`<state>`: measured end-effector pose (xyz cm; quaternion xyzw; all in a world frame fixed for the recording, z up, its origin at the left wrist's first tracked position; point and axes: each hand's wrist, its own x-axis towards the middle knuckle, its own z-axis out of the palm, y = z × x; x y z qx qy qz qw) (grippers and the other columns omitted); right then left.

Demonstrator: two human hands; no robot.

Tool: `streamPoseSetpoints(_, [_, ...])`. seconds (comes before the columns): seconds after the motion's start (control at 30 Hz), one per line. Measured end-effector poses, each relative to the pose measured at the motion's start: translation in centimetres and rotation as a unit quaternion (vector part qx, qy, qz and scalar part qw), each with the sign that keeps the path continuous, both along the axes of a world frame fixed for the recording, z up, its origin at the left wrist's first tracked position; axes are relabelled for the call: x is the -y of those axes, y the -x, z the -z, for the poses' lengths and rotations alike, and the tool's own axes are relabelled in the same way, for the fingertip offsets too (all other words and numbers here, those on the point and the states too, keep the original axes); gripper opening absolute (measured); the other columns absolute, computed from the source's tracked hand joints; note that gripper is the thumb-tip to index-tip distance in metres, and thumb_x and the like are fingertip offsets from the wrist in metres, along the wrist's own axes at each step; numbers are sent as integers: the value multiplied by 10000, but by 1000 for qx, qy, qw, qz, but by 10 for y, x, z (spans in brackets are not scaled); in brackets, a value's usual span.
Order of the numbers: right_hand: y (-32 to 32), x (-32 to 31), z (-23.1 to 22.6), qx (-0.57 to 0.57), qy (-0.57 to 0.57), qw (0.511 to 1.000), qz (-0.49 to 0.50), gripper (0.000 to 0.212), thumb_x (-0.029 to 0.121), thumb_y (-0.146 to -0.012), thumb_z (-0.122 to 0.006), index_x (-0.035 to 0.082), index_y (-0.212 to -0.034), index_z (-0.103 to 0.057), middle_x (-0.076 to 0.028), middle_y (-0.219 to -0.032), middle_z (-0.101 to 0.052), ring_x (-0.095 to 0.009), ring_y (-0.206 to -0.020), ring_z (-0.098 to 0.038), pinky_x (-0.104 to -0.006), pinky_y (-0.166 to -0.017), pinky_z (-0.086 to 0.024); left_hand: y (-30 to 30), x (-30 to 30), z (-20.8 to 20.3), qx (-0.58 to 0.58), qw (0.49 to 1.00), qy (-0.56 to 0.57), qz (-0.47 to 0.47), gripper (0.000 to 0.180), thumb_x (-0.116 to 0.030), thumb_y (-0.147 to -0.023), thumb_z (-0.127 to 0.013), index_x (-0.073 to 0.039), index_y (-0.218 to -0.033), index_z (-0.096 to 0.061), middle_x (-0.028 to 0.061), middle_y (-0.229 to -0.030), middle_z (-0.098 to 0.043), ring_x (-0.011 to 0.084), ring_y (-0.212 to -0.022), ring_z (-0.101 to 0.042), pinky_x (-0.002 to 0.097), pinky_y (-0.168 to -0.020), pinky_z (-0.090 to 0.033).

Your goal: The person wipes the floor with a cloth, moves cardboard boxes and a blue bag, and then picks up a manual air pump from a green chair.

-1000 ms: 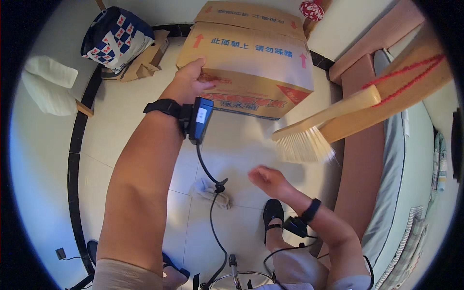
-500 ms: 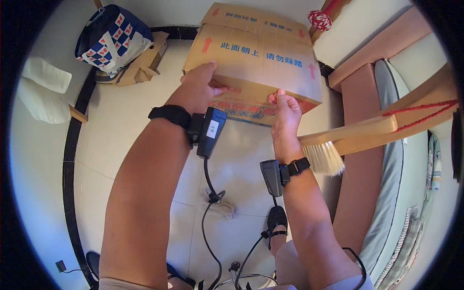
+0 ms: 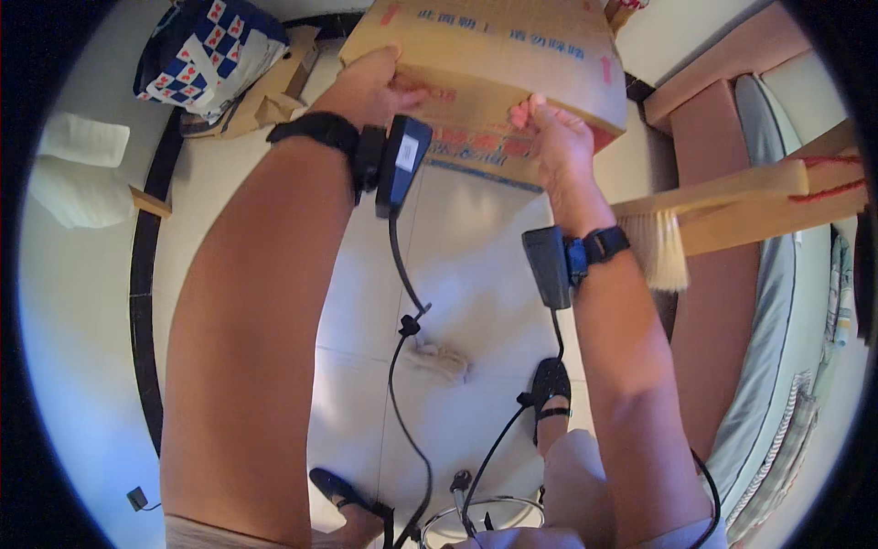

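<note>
A brown cardboard box (image 3: 494, 50) with red arrows and blue print on its top stands on the floor in front of me. My left hand (image 3: 370, 84) grips its near left corner, fingers along the top edge and thumb on the front face. At the right of the near edge, my right hand (image 3: 558, 133) has bent fingers closed against the box. Its fingertips cover the exact hold. Each wrist wears a black strap with a cabled dark module: one beside the left wrist (image 3: 402, 166), the other beside the right (image 3: 547, 267).
Right of my forearm is a pale-bristled brush (image 3: 663, 247) with a wooden handle, beside a wooden beam. A pink bed frame (image 3: 709, 311) runs along the right. Back left stands a blue and white bag (image 3: 215, 59). A cloth (image 3: 441, 361) lies on the tiles near my feet.
The box and both hands sit higher in the picture, farther from me. The view itself has also shifted. Both hands keep to the box's near edge.
</note>
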<state>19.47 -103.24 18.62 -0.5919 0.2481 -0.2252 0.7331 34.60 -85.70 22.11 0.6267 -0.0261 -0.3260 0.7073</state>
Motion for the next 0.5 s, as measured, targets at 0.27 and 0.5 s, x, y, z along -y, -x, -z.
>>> streamPoseSetpoints(0.27, [30,17,22,18,110,963,246,379,315,-825,-628,-24,-971,-542,-118,-941,-575,-148,-750,-529,-298,-702,-451,14,4,-7,37,994,-38,-95,311,-221,-853,-587,18,-1047,-537,94,-946,-613,171,-885,-582,284,-750,-476])
streamPoseSetpoints(0.5, [25,28,9,92,24,950,296,586,306,-830,-633,-27,-1234,-369,-149,-1144,-462,-201,-939,-503,-307,-794,-445,7,-9,10,112,984,12,-137,457,-257,-772,-654,10,-1102,-485,117,-974,-605,207,-875,-575,327,-854,-403])
